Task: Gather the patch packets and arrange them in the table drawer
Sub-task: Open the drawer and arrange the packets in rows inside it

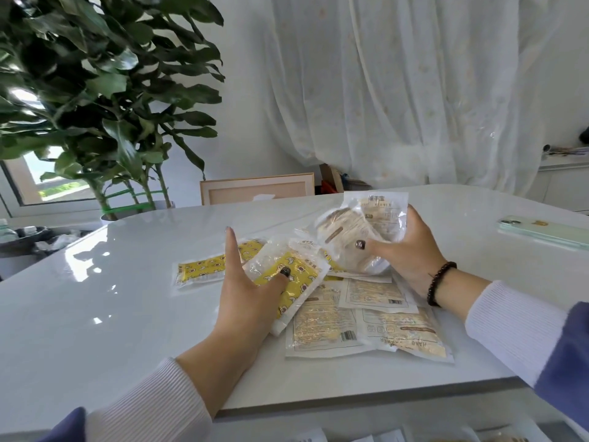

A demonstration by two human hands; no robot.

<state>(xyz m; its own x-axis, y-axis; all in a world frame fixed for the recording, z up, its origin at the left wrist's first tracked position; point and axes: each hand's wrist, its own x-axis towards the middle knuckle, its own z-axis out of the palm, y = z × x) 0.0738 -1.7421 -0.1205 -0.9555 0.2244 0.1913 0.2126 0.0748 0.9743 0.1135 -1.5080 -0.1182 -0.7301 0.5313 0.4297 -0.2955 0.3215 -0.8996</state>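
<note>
Head view: looking forward and down from the person's head, sitting close over the white surface [134, 314].
Facing: toward the curtain [414, 90].

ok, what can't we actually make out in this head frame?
- Drawer: cut off by the bottom edge; only a strip shows, contents blurred.
- Packet count: the loose packets overlap, and the right hand covers part of its held stack.
- Left hand: fingers spread over a yellow packet; contact unclear.
- Packet print: too small to read.

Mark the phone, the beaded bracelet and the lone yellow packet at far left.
phone [541, 232], head view, its pale green back.
beaded bracelet [439, 283], head view, beads on the wrist.
yellow packet [204, 270], head view, printed middle.
</note>
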